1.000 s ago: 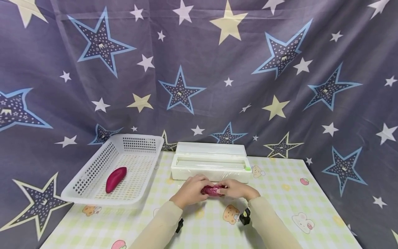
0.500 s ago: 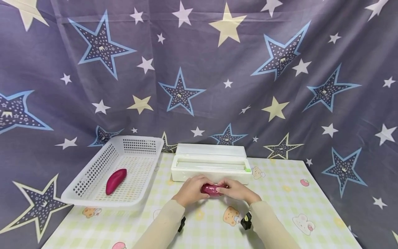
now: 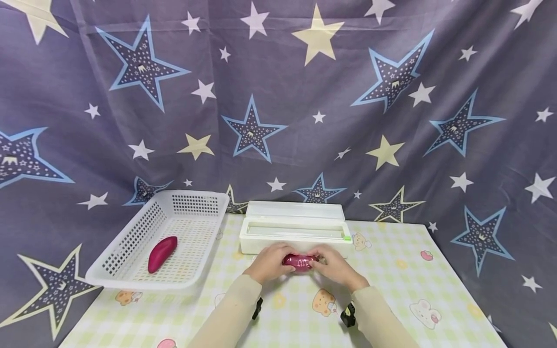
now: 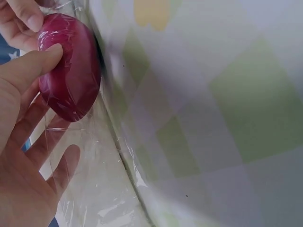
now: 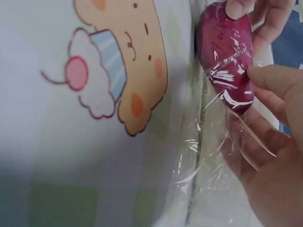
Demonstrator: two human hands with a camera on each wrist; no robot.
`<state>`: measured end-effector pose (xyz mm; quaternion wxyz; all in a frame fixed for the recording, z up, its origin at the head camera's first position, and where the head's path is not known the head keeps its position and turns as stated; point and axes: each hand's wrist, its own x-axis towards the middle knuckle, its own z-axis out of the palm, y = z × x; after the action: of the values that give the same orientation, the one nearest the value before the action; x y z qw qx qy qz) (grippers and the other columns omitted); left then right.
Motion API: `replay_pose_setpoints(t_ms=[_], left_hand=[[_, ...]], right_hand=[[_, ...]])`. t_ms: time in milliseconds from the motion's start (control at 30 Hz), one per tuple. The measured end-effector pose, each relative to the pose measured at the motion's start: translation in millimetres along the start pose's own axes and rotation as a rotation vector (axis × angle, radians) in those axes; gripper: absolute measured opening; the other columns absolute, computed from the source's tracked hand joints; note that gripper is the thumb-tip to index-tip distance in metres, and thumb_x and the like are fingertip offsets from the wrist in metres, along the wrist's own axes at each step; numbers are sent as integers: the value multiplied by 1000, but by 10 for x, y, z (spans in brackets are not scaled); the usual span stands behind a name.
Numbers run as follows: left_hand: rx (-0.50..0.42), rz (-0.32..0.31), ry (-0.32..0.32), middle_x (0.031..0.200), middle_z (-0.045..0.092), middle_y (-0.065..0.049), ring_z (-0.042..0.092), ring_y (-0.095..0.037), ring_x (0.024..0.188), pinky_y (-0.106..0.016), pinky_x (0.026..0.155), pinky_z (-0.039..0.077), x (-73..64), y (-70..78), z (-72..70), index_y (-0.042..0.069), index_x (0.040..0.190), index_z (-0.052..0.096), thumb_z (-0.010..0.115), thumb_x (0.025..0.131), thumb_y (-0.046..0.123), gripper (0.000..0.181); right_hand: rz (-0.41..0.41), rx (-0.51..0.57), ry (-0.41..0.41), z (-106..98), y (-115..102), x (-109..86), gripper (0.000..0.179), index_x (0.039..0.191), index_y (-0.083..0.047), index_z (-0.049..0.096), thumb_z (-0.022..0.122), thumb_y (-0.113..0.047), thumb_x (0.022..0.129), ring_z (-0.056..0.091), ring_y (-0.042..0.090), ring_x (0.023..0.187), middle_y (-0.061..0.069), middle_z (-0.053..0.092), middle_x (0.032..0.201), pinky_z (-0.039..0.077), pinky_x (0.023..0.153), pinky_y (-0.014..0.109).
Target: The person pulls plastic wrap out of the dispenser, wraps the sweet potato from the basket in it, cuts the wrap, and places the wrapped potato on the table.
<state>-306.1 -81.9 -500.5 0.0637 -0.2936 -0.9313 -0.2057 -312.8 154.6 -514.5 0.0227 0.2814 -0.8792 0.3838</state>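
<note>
A purple-red sweet potato [image 3: 299,262], glossy with clear cling film, lies between both hands just in front of the white film dispenser [image 3: 296,245]. My left hand [image 3: 271,261] holds its left end, thumb on the near side and fingers behind. At the other end my right hand [image 3: 335,265] grips it the same way, thumb pressed on the wrapped skin. In the left wrist view, loose cling film [image 4: 113,208] trails beyond the sweet potato's end. More wrinkled film [image 5: 218,189] shows past the other end in the right wrist view. Fingertips behind the sweet potato are partly hidden.
The dispenser's lid [image 3: 296,210] stands raised at the back, and a green slider [image 3: 346,237] sits at its right end. On the left, a white perforated basket [image 3: 139,284] holds another sweet potato [image 3: 162,254]. A starry curtain [image 3: 278,96] hangs behind the checkered tabletop [image 3: 391,299].
My right hand has shifted slightly right along the sweet potato, and more of its wrapped middle shows between the hands. The left hand stays at the left end.
</note>
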Motion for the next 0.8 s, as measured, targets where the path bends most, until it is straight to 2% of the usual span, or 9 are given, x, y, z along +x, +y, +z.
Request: replay_pose_setpoints(t_ms=[133, 300, 467, 567, 800], left_hand=[[28, 3, -3, 130, 64, 1, 54, -22, 125, -46, 105, 43, 3, -20, 9, 18, 129, 67, 78, 89, 28, 42], [37, 5, 12, 131, 64, 0, 55, -23, 125, -48, 104, 43, 5, -39, 13, 18, 131, 66, 75, 91, 28, 42], [-37, -32, 43, 125, 66, -2, 58, -23, 118, -45, 103, 44, 18, -61, 42, 15, 123, 66, 78, 89, 26, 38], [-87, -31, 59, 124, 66, -3, 58, -24, 117, -44, 104, 44, 5, -95, 68, 14, 121, 66, 79, 87, 24, 37], [-172, -36, 62, 134, 59, -6, 54, -26, 123, -48, 105, 43, -79, -210, 89, 16, 133, 63, 79, 87, 26, 49]], right_hand=[[-50, -118, 37, 15, -30, 27, 24, 111, -9, 71, 76, -12, 88, 55, 24, 112, 2, 65, 115, 47, 98, 48], [-70, -162, 19, 53, -56, 44, 34, 114, -9, 69, 82, -12, 83, 54, 22, 114, 1, 64, 117, 47, 98, 44], [-41, -174, 38, 91, -50, 63, 37, 114, -10, 67, 84, -9, 81, 53, 23, 117, 1, 63, 119, 46, 101, 44], [-35, -176, 44, 106, -53, 76, 36, 113, -11, 67, 84, -10, 81, 54, 23, 116, 1, 63, 118, 47, 100, 43], [-29, -192, 49, 114, -62, 83, 33, 114, -12, 69, 82, -16, 85, 55, 24, 115, -1, 64, 117, 48, 98, 43]])
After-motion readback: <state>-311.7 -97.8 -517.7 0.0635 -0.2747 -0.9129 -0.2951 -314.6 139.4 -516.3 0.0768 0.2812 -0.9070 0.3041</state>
